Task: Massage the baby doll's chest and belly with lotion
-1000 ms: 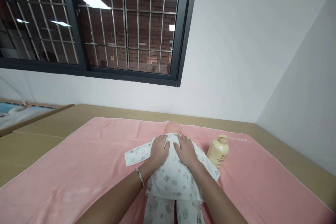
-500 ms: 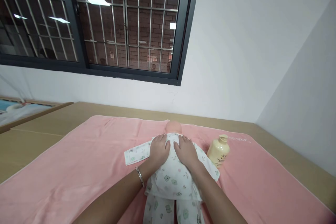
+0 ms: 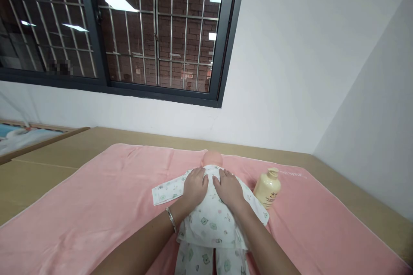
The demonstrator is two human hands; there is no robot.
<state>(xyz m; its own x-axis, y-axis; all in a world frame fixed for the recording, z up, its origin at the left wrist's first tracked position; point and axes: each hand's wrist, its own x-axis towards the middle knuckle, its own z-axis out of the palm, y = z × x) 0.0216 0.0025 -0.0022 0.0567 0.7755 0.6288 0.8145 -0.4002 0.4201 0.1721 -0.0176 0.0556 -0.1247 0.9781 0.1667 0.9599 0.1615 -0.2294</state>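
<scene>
Doll (image 3: 211, 219) face down along the middle of pink towel (image 3: 97, 206), bare head (image 3: 212, 157) toward the far wall, legs toward the near edge of view. Dressed in a white printed suit (image 3: 209, 227) with small animal figures, one sleeve (image 3: 166, 190) spread flat to the left on the towel. Left hand (image 3: 195, 185) laid flat on the upper back, left of the spine, fingers (image 3: 199, 174) stretched out and close together, gripping nothing, only pressing on the cloth. Silver bracelet (image 3: 171, 219) round the left wrist. Right hand (image 3: 228, 187) likewise flat on the upper back, right of the spine, just beside the left hand, fingers extended toward the neck, holding nothing. Cream pump bottle (image 3: 267, 188) lying tilted on the towel to the right of the doll, near its right sleeve, apart from both hands. Towel spread over a tan bed surface (image 3: 348, 200) that runs up to a white wall (image 3: 290, 73). Dark-framed window (image 3: 129, 30) with metal bars above, brick visible behind the glass.
</scene>
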